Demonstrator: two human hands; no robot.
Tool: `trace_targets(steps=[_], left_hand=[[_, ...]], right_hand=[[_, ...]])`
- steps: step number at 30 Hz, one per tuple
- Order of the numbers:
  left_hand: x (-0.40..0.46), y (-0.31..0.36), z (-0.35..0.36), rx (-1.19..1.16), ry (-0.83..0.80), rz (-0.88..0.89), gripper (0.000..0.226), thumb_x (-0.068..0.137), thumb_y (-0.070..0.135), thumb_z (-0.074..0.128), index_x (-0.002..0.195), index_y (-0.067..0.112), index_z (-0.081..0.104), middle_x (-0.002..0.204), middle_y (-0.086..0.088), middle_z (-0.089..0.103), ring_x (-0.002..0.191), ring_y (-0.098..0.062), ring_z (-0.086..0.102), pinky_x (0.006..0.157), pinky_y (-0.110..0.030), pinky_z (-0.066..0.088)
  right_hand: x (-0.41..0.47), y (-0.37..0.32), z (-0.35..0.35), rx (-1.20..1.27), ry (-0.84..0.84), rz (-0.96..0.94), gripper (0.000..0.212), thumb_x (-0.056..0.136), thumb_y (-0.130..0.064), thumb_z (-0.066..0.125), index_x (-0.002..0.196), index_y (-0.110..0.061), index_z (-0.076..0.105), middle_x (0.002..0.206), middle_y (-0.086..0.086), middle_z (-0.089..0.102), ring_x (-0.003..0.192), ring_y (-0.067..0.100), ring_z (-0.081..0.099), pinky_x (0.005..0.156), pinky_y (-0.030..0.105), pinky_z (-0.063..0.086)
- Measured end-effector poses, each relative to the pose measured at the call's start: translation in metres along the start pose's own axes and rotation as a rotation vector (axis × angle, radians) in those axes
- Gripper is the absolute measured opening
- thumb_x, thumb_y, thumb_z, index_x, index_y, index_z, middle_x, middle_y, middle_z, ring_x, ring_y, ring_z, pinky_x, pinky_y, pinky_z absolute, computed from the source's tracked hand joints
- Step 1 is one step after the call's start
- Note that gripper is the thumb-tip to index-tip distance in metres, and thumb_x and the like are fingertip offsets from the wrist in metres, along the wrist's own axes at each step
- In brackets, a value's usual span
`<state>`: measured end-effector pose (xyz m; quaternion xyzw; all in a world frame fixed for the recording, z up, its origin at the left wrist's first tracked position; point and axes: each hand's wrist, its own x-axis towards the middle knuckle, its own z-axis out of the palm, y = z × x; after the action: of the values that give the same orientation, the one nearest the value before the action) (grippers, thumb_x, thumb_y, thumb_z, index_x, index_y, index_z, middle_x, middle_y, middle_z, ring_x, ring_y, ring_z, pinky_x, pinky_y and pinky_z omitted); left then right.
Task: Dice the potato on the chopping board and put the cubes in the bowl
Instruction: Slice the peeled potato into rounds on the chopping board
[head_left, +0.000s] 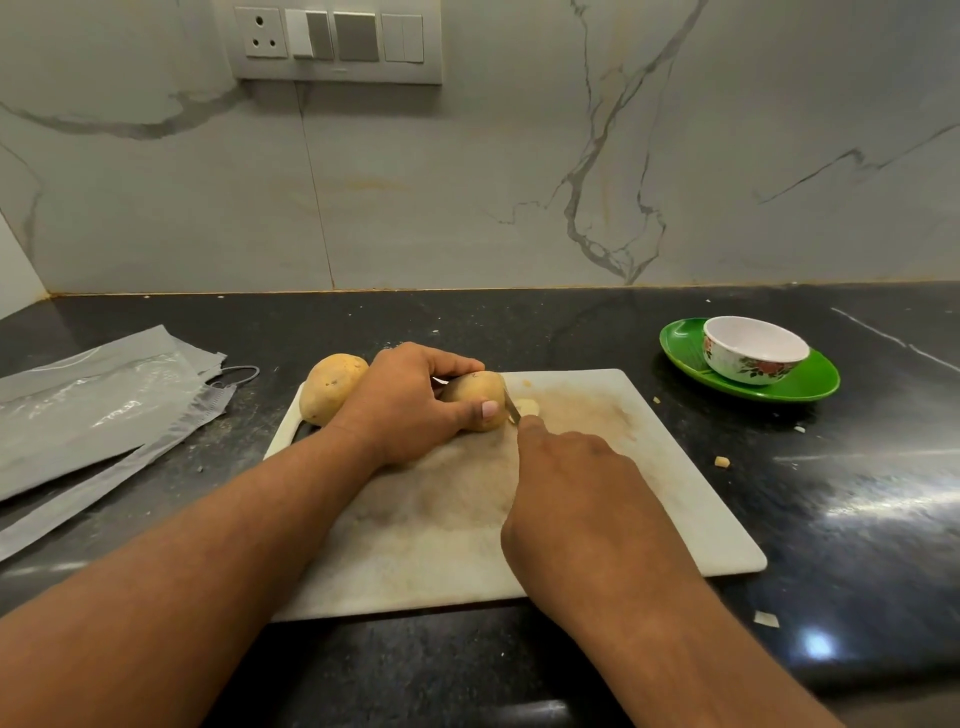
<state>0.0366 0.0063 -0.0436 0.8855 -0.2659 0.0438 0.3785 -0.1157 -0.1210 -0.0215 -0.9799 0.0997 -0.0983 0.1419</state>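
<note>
- Potato (475, 400) on chopping board (623, 467) near counter's front edge, gripped by left hand (410, 405)
- Right hand (566, 499) clamped on knife (513, 410), slicing first piece (529, 406) off
- Bowl (753, 356) on green plate (810, 382) toward right edge: apparently no cubes yet; dicing barely begun
- Second potato (332, 387) untouched

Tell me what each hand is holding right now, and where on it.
The left hand grips the potato on the board across its top and sides. The right hand holds a knife, evidently by the handle, which the hand hides.
</note>
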Motion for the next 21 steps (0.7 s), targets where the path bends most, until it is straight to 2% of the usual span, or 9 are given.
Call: trace_targets(steps=[3, 6, 8, 12, 17, 19, 21], left_hand=[[-0.002, 0.000, -0.001, 0.013, 0.005, 0.016, 0.051, 0.081, 0.046, 0.085, 0.128, 0.033, 0.072, 0.116, 0.018, 0.073, 0.099, 0.000, 0.065, 0.086, -0.018, 0.051], [-0.002, 0.000, -0.001, 0.008, 0.020, 0.025, 0.048, 0.081, 0.045, 0.085, 0.127, 0.033, 0.074, 0.116, 0.020, 0.073, 0.098, 0.004, 0.065, 0.085, -0.015, 0.052], [-0.002, 0.000, 0.000, 0.007, 0.024, 0.023, 0.048, 0.082, 0.044, 0.084, 0.127, 0.032, 0.074, 0.115, 0.020, 0.073, 0.097, 0.005, 0.064, 0.080, -0.008, 0.047], [-0.001, 0.000, 0.001, 0.006, 0.028, 0.008, 0.053, 0.080, 0.047, 0.085, 0.128, 0.030, 0.073, 0.116, 0.014, 0.074, 0.100, -0.002, 0.066, 0.086, -0.018, 0.049], [-0.002, 0.000, 0.000, -0.007, 0.022, -0.003, 0.053, 0.082, 0.046, 0.084, 0.130, 0.028, 0.072, 0.119, 0.011, 0.074, 0.103, -0.005, 0.066, 0.090, -0.023, 0.052], [-0.002, 0.000, 0.000, -0.007, 0.024, -0.008, 0.053, 0.081, 0.046, 0.084, 0.130, 0.029, 0.072, 0.118, 0.012, 0.074, 0.103, -0.005, 0.066, 0.090, -0.023, 0.053], [-0.002, 0.001, 0.000, -0.005, 0.025, -0.013, 0.052, 0.082, 0.045, 0.084, 0.130, 0.029, 0.072, 0.119, 0.011, 0.074, 0.104, -0.007, 0.066, 0.091, -0.026, 0.055]], right_hand=[[0.015, -0.005, 0.003, 0.048, 0.000, -0.004, 0.032, 0.102, -0.021, 0.037, 0.133, -0.023, 0.043, 0.114, 0.001, 0.056, 0.069, 0.010, 0.033, 0.056, 0.024, 0.028], [0.028, -0.010, 0.005, 0.062, 0.001, -0.014, 0.025, 0.104, -0.021, 0.039, 0.127, -0.021, 0.049, 0.110, 0.002, 0.056, 0.073, 0.011, 0.038, 0.066, 0.024, 0.037], [0.029, -0.010, 0.005, 0.058, 0.001, -0.014, 0.026, 0.103, -0.021, 0.042, 0.129, -0.022, 0.049, 0.111, 0.001, 0.056, 0.079, 0.012, 0.041, 0.070, 0.026, 0.039], [0.018, -0.007, 0.003, 0.061, -0.038, -0.013, 0.029, 0.102, -0.020, 0.044, 0.131, -0.023, 0.048, 0.120, 0.002, 0.056, 0.082, 0.013, 0.040, 0.071, 0.026, 0.037], [-0.003, -0.005, 0.000, 0.055, -0.063, 0.000, 0.030, 0.096, -0.018, 0.047, 0.125, -0.026, 0.048, 0.114, -0.001, 0.056, 0.077, 0.012, 0.040, 0.066, 0.026, 0.035], [-0.014, -0.001, -0.005, 0.037, -0.080, -0.005, 0.040, 0.095, -0.018, 0.047, 0.133, -0.028, 0.043, 0.117, -0.001, 0.054, 0.083, 0.013, 0.044, 0.066, 0.025, 0.036], [-0.025, 0.003, -0.010, 0.022, -0.103, -0.011, 0.048, 0.093, -0.017, 0.049, 0.138, -0.030, 0.039, 0.120, 0.000, 0.054, 0.095, 0.016, 0.051, 0.073, 0.026, 0.038]])
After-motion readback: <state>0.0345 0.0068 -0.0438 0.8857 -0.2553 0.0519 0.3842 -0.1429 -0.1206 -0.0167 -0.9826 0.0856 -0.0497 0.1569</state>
